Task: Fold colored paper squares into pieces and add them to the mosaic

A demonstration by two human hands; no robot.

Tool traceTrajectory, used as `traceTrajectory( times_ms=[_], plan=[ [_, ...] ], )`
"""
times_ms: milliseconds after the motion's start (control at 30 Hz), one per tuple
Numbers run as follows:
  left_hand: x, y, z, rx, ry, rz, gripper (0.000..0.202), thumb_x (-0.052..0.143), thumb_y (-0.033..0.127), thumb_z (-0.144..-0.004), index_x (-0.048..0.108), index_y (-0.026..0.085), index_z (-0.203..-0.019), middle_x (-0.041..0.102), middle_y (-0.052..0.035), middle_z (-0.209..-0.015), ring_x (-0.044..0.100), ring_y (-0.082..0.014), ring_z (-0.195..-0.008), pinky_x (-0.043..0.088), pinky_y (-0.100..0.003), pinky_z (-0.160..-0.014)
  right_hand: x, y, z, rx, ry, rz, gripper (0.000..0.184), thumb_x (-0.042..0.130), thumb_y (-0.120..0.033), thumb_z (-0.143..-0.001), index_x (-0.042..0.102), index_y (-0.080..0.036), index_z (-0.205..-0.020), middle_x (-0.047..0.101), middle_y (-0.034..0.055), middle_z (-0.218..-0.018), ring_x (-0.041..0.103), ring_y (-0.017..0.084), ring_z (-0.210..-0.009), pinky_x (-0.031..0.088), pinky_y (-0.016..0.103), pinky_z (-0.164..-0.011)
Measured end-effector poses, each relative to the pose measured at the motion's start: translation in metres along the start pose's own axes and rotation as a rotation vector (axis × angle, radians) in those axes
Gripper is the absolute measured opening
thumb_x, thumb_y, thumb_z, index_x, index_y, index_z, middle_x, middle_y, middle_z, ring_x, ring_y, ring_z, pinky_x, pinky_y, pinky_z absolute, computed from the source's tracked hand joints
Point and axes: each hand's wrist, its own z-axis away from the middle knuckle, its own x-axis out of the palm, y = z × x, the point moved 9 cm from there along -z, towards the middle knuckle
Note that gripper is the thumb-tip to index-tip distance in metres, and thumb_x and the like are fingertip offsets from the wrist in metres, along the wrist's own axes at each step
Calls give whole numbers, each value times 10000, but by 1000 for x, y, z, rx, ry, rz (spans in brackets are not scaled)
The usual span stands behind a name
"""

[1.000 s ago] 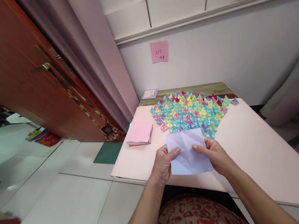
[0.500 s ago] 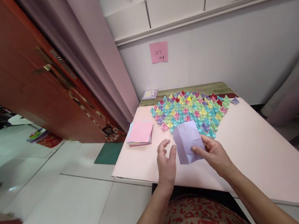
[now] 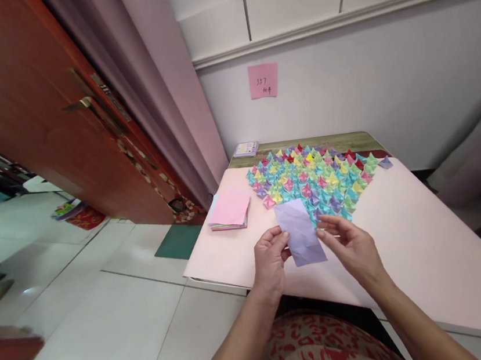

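A purple sheet of origami paper (image 3: pixel 300 234), folded into a narrow upright rectangle with crease lines, is held above the table's near part. My left hand (image 3: pixel 271 255) pinches its left edge between thumb and fingers. Close by the paper's right edge is my right hand (image 3: pixel 351 245), its thumb and fingers apart with nothing plainly between them. Behind the paper spreads a dense group of small folded paper pieces (image 3: pixel 304 176) in blue, yellow, pink, green, purple and red. The paper hides part of its near edge.
A stack of coloured paper squares (image 3: pixel 230 209), pink on top, lies at the left of the pink-covered table (image 3: pixel 410 241). One purple folded piece (image 3: pixel 385 163) sits apart at the right. A small patterned pad (image 3: pixel 246 149) is at the back; a pink note (image 3: pixel 263 81) hangs on the wall.
My left hand has moved in and taken the purple paper's left edge. My right hand has let go and shifted slightly right. The paper now looks narrower, its left flap no longer showing.
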Motion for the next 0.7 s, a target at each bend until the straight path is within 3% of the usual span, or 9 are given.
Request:
traceTrajectory(
  times_ms=[100,200,333,433,500,600,700],
  plan=[
    [5,5,4,34,-8,-14,311,834,302,-621,710,143,-856,727,-45,-746,640,-136,-635,522,-253,-625,1,7,-2,110,-39,-92,552,723,-561,-753,654,-209,-1173,686,113,-1180,661,266,-1014,553,380,-811],
    [9,4,8,38,-32,-57,304,832,319,-636,705,147,-852,710,-28,-697,631,-125,-617,521,-242,-622,24,16,5,244,-208,-256,490,730,-556,-755,692,-194,-1084,741,87,-1001,694,238,-845,557,335,-704],
    [10,-6,10,-18,-88,-137,324,827,398,-645,689,145,-793,683,-15,-665,593,-117,-540,492,-232,-521,40,16,12,239,-265,-361,402,775,-527,-722,711,-187,-926,737,44,-799,670,198,-681,531,294,-616],
    [8,-10,8,-64,-114,-153,374,845,380,-609,706,116,-834,688,-33,-672,590,-125,-525,494,-244,-509,42,15,13,214,-303,-299,431,731,-531,-769,695,-178,-1015,719,41,-766,653,188,-644,519,283,-568],
    [3,-8,5,-55,-68,-107,430,847,361,-596,707,109,-916,712,-52,-719,621,-145,-563,519,-266,-545,30,10,8,123,-232,-225,467,650,-518,-849,635,-187,-1178,719,41,-795,657,183,-677,533,282,-593],
    [-6,3,2,11,31,-22,465,831,359,-613,681,119,-982,733,-66,-789,649,-160,-613,535,-277,-574,11,-5,7,-132,-129,-54,533,561,-425,-930,451,-227,-1412,734,50,-924,685,193,-824,566,328,-749],
    [-7,11,1,68,55,3,487,815,359,-640,656,121,-1033,739,-75,-838,662,-164,-636,540,-273,-579,17,-19,17,-389,-182,164,527,572,-280,-920,447,-288,-1431,712,54,-1118,691,190,-924,554,345,-855]
  ],
)
